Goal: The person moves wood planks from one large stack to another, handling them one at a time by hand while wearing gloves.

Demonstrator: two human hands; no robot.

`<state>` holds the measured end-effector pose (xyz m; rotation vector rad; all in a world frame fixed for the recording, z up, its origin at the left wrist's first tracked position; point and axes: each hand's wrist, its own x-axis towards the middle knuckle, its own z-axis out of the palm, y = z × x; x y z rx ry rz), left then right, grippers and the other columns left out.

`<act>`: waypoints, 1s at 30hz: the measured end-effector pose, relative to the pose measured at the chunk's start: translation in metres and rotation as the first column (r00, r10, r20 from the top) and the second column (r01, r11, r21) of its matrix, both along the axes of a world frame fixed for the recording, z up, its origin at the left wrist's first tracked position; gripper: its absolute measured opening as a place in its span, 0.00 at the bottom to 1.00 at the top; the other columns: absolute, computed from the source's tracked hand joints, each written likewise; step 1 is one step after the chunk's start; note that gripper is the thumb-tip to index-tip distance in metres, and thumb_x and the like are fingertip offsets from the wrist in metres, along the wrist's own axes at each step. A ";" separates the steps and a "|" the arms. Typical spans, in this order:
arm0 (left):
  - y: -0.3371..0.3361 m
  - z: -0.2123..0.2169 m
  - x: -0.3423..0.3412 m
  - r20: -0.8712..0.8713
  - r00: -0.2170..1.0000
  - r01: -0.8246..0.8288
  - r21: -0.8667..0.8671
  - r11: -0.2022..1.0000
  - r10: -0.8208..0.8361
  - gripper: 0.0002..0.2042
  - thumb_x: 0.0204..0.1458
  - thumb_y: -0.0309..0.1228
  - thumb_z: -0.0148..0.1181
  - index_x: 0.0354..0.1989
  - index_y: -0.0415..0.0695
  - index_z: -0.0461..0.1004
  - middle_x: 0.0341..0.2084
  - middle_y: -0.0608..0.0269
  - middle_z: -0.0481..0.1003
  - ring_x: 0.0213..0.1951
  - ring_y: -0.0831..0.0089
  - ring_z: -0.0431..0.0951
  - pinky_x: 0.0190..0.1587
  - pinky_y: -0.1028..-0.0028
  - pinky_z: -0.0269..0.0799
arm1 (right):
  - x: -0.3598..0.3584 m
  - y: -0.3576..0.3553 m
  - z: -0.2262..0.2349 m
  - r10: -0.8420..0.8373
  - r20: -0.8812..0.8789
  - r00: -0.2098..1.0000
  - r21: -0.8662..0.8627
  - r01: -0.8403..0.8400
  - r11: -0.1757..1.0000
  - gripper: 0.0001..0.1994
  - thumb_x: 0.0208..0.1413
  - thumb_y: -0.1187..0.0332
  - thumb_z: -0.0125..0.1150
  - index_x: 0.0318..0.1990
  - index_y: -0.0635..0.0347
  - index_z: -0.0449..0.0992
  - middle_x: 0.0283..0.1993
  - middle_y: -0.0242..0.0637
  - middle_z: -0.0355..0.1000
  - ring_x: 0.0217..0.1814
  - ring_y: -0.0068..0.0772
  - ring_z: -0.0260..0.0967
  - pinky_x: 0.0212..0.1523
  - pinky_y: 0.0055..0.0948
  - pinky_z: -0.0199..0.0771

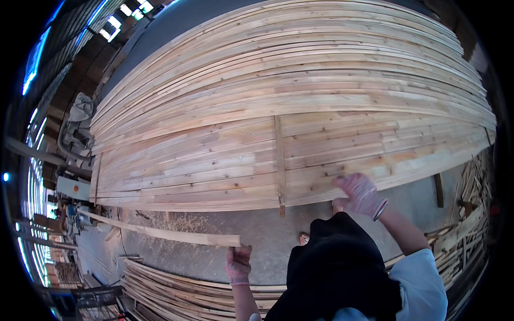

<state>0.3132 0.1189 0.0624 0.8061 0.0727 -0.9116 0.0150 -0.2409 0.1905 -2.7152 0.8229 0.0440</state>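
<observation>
Apparently we're positioning a long, pale, flat wooden strip beside the broad stack of pale wooden planks: our pink-gloved left hand grasps its near end; our pink-gloved right hand, empty, probably must join in

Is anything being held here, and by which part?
The pinkish-gloved left hand holds a long, pale wooden strip by its near end; the pinkish-gloved right hand appears to hold nothing.
</observation>
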 end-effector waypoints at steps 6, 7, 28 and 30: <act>-0.039 0.002 -0.042 -0.251 0.941 -0.238 -0.012 0.971 0.227 0.15 0.52 0.44 0.56 0.41 0.49 0.76 0.33 0.64 0.74 0.35 0.67 0.74 0.53 0.56 0.70 | -0.043 -0.173 -0.052 -0.365 0.116 0.924 -0.235 0.383 0.894 0.36 0.45 0.46 0.62 0.59 0.58 0.63 0.58 0.48 0.67 0.59 0.44 0.65 0.61 0.37 0.60; -0.048 -0.006 -0.051 -0.313 0.933 -0.196 -0.035 0.980 0.176 0.15 0.52 0.44 0.56 0.41 0.48 0.76 0.33 0.64 0.74 0.35 0.67 0.74 0.53 0.56 0.70 | -0.044 -0.198 -0.046 -0.419 0.102 0.902 -0.265 0.430 0.863 0.39 0.44 0.46 0.63 0.61 0.58 0.60 0.61 0.48 0.64 0.63 0.44 0.62 0.63 0.36 0.58; -0.088 -0.053 -0.067 -0.330 0.897 0.031 -0.614 0.789 -0.293 0.17 0.55 0.42 0.54 0.46 0.42 0.69 0.36 0.64 0.72 0.36 0.66 0.70 0.54 0.61 0.67 | -0.046 -0.223 -0.011 -0.108 -0.620 0.777 -0.218 -0.038 0.975 0.11 0.45 0.64 0.57 0.33 0.57 0.82 0.35 0.47 0.78 0.42 0.48 0.76 0.42 0.40 0.76; -0.091 -0.051 -0.064 -0.307 0.889 0.066 -0.650 0.757 -0.341 0.22 0.56 0.46 0.52 0.51 0.41 0.68 0.42 0.61 0.72 0.41 0.65 0.72 0.55 0.62 0.66 | -0.053 -0.187 -0.003 0.080 -0.775 0.627 0.024 -0.098 0.995 0.21 0.42 0.52 0.59 0.39 0.55 0.81 0.36 0.46 0.78 0.39 0.50 0.76 0.41 0.42 0.75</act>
